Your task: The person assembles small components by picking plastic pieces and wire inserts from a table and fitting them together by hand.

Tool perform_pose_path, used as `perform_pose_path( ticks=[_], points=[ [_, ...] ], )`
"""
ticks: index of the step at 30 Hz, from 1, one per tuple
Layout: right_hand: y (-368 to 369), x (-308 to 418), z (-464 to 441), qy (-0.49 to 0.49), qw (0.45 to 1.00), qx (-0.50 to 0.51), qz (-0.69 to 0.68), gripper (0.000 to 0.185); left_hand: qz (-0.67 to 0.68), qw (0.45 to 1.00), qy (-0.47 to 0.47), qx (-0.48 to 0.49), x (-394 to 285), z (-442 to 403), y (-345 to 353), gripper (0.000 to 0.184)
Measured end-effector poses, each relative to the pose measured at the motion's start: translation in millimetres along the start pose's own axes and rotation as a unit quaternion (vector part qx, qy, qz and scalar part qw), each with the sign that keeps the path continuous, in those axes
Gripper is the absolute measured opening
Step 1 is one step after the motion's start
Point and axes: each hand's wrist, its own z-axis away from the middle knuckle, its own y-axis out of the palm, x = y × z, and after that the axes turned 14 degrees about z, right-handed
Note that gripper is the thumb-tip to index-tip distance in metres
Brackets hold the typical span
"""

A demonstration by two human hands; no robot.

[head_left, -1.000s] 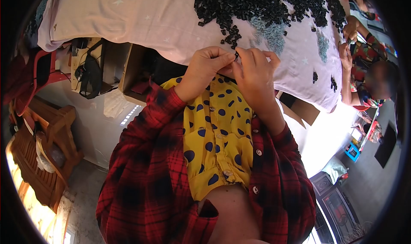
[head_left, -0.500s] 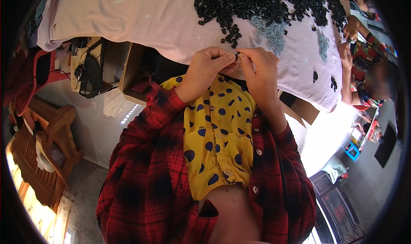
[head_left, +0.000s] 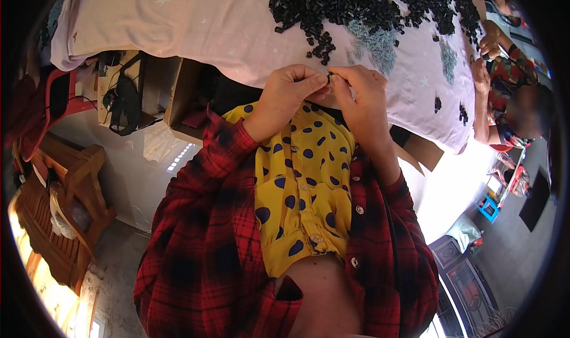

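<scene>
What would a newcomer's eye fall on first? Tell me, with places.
Probably the heap of small black pieces on the pale pink cloth, at the top. Then the yellow dotted blouse at centre, inside a red plaid shirt. Near its upper edge, the left hand and right hand meet at a tiny dark piece.

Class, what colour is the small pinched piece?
The small piece looks black, clearest in the head view.
</scene>
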Motion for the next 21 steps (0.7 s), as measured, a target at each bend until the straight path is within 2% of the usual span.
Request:
perform_pose_path(
  ticks=[2,6,8,11,15,17,21],
  points=[
    [2.7,-2.6,1.3,0.084,0.988,0.042,-0.119,0.011,0.0,1.0,0.001,0.003,0.1,-0.1,0.4,0.024],
    [3.6,-1.9,2.0,0.078,0.992,0.033,-0.093,0.01,-0.015,1.0,0.018,0.016,0.6,-0.1,-1.1,0.023],
    [2.1,0.9,1.6,0.017,1.0,-0.005,-0.016,0.01,-0.018,1.0,0.019,0.015,0.1,0.6,-0.4,0.023],
    [-0.9,4.6,0.9,-0.004,0.999,-0.01,0.033,0.01,-0.019,1.0,0.013,0.008,-2.1,1.8,2.4,0.023],
    [-0.8,2.9,2.1,-0.011,0.999,-0.008,0.04,0.011,-0.014,1.0,0.005,0.006,-2.2,1.8,2.4,0.023],
    [0.8,-1.1,3.2,0.016,0.999,-0.001,-0.029,0.011,-0.005,1.0,0.002,0.007,-2.2,2.4,3.4,0.024],
    [-1.8,0.1,3.2,0.04,0.998,0.008,-0.047,0.012,-0.009,1.0,0.009,0.022,-1.1,1.5,1.0,0.024]
  ],
)
